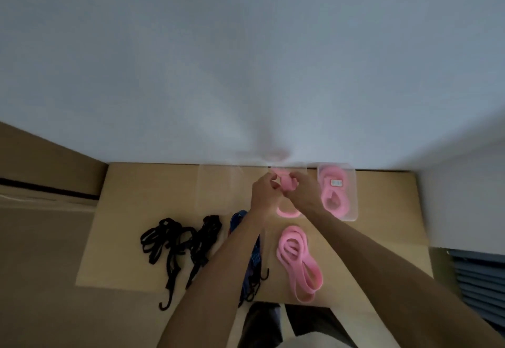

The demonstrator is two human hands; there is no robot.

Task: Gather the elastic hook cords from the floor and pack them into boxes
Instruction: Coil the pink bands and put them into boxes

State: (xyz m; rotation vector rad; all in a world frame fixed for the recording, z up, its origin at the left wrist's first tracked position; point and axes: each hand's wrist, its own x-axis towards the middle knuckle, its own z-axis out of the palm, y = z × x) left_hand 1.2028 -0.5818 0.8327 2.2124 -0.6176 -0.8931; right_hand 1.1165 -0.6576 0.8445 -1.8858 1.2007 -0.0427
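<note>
Both hands meet near the wall over a pink elastic cord [287,183]. My left hand [264,189] pinches its upper part, while my right hand [304,188] grips the bundle; a loop of it hangs down below the wrists. A clear box [352,197] to the right holds a coiled pink cord [334,194]. Another clear box [216,189] lies to the left, seemingly with nothing in it. A loose pink cord [299,261] lies on the cardboard below. Black hook cords [177,244] lie at the left, and a blue cord [252,263] is partly hidden under my left forearm.
Everything rests on a flat cardboard sheet [131,211] on the floor against a white wall [246,61]. A dark slatted object [478,279] stands at the right edge. My legs [295,323] show at the bottom.
</note>
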